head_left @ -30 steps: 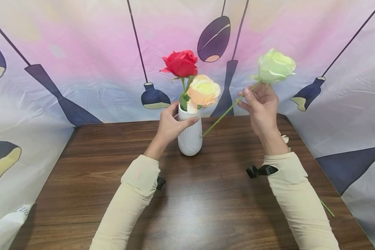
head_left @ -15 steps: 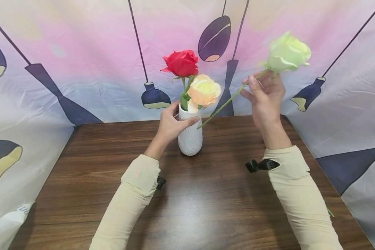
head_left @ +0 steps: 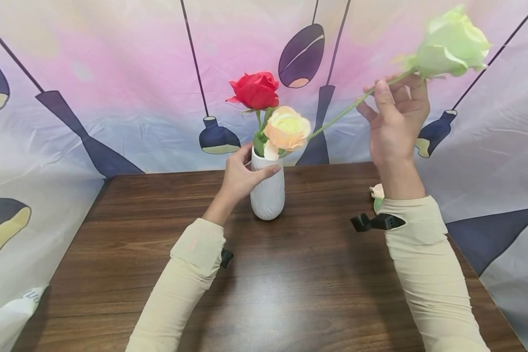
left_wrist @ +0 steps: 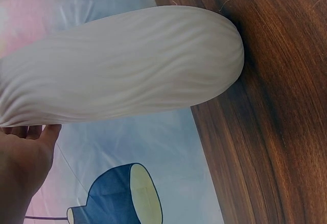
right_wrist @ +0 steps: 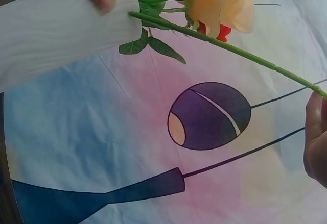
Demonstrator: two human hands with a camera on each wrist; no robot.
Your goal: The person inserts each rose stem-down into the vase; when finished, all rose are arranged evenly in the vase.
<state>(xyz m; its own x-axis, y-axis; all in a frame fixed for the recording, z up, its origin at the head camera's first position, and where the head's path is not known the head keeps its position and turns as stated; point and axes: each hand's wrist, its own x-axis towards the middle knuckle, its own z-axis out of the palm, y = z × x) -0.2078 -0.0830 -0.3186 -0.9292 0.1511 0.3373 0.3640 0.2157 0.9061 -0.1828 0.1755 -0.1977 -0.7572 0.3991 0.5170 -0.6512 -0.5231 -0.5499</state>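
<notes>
Your left hand (head_left: 237,178) has its grip curled round the upper part of the white vase (head_left: 267,190), upright on the bench (head_left: 264,298), a red rose (head_left: 256,90) and a peach rose (head_left: 287,128) rising from its mouth. And up high, your right hand (head_left: 398,122) pinches the green rose (head_left: 453,46) by its stem, just under the bloom; the stem's low end slants near the vase mouth, touching or not, I can't tell.
</notes>
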